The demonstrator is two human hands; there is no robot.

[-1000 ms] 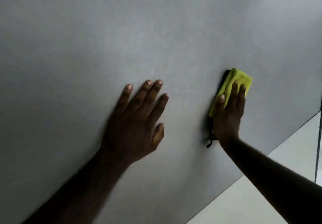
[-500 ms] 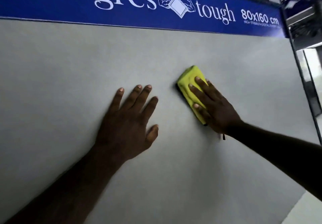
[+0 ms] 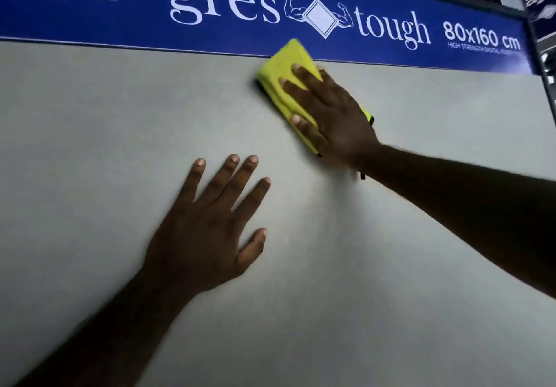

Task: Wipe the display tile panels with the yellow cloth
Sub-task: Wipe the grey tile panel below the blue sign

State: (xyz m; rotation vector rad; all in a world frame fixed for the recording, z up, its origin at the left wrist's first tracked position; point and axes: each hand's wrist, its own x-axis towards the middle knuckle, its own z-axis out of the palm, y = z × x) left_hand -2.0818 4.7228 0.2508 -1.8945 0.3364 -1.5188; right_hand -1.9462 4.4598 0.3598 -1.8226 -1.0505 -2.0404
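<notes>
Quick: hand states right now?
Left hand: open, fingers spread flat on the tile panel, holding nothing.
Right hand: open, straight fingers pressing the yellow cloth against the panel.

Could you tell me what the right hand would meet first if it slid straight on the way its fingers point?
The right hand, pressing the yellow cloth flat on the grey tile panel, points up-left; the blue banner likely comes first, at its lower edge.
</notes>
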